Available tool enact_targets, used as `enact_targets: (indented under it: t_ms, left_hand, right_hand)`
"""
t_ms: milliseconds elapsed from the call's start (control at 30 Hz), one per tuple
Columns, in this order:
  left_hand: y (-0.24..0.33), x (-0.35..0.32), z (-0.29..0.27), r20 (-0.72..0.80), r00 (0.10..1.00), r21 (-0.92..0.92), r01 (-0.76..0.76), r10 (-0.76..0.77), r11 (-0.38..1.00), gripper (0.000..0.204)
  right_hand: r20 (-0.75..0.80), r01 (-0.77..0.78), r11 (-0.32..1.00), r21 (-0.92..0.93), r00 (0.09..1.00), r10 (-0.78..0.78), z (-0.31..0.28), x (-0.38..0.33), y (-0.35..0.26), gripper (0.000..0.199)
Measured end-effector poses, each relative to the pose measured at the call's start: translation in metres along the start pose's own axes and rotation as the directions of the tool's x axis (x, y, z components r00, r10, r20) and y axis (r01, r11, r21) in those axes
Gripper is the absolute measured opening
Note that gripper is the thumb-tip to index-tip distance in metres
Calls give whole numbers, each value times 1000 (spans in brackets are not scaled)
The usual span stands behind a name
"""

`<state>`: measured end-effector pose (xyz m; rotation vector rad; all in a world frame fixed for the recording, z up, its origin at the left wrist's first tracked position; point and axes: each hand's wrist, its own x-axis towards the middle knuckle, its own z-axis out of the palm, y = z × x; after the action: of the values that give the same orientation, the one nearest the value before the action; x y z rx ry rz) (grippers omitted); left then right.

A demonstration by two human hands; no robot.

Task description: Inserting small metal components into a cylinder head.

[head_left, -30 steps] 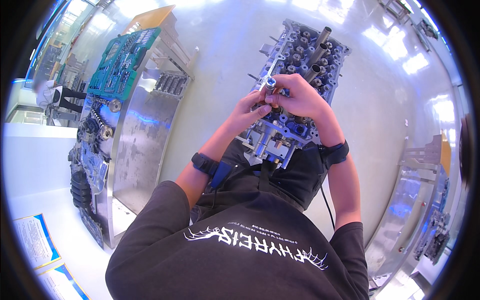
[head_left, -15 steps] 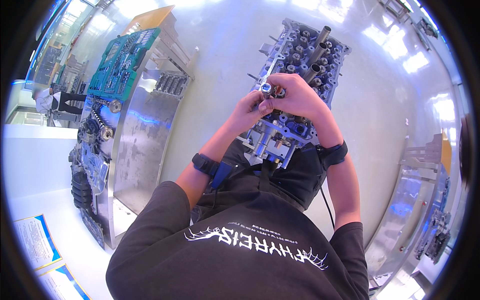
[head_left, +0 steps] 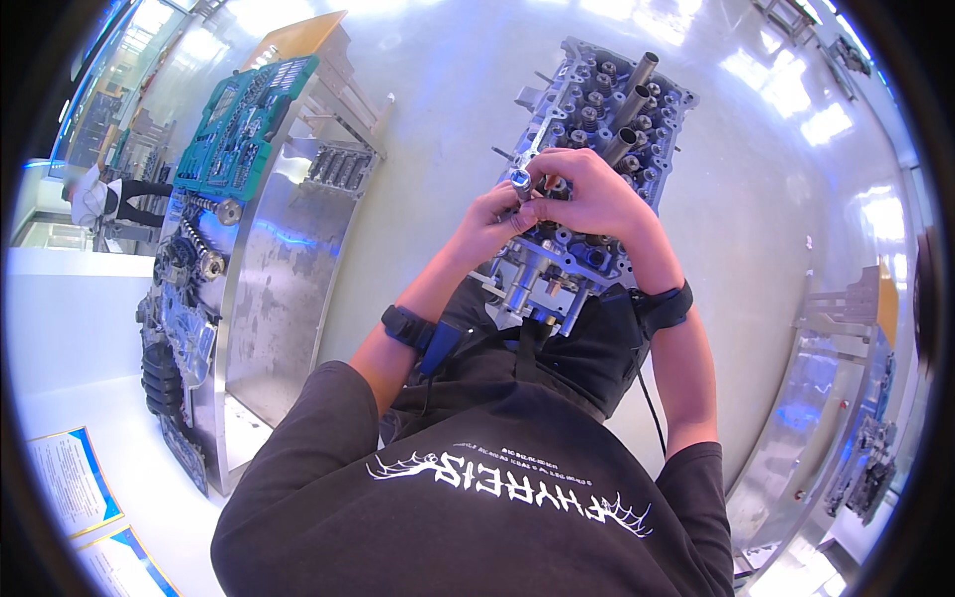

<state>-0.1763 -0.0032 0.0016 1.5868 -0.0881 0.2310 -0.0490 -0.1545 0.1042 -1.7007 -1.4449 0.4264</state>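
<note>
A small shiny metal socket [head_left: 521, 181] stands up between my two hands, its open end facing up. Closed around its lower part are the fingers of my left hand [head_left: 487, 225]. My right hand [head_left: 589, 197] curls in from the other side, its thumb and fingertips pressed against the same piece. Both hands are over the near half of a grey metal cylinder head [head_left: 672, 111]. Several valve springs show in its top, and metal tubes [head_left: 634, 102] stand up from it. My fingers hide the socket's lower end.
To the left is a steel bench [head_left: 284, 298] with a green socket-set case [head_left: 242, 129], camshafts [head_left: 202, 247] and dark engine parts. Another person [head_left: 114, 202] is at the far left. A second steel bench [head_left: 796, 438] with parts stands at the right.
The socket's top has shifted slightly to the left and a little away from me. My hands keep nearly the same place and grip.
</note>
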Motion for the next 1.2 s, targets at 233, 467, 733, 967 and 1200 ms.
enact_targets:
  t_ms: [233,467,733,967,1200]
  left_hand:
    - [8,2,7,-24,1000,3,19,-19,1000,29]
    - [2,1,6,-69,997,9,-33,33,999,27]
    - [-5,2,6,-100,995,43,-23,27,999,24]
    - [-6,2,6,-105,994,61,-7,13,998,27]
    - [-3,2,5,-84,996,79,5,2,997,26]
  right_hand:
    - [-8,67,998,18,998,-67,4,0,13,25]
    - [37,47,999,-17,998,-47,6,2,18,16]
    - [32,8,1000,-1,999,-8,5,1,16,13]
    - [20,28,999,-16,999,-27,5,0,13,13]
    - [3,47,998,-45,999,-47,5,0,12,15]
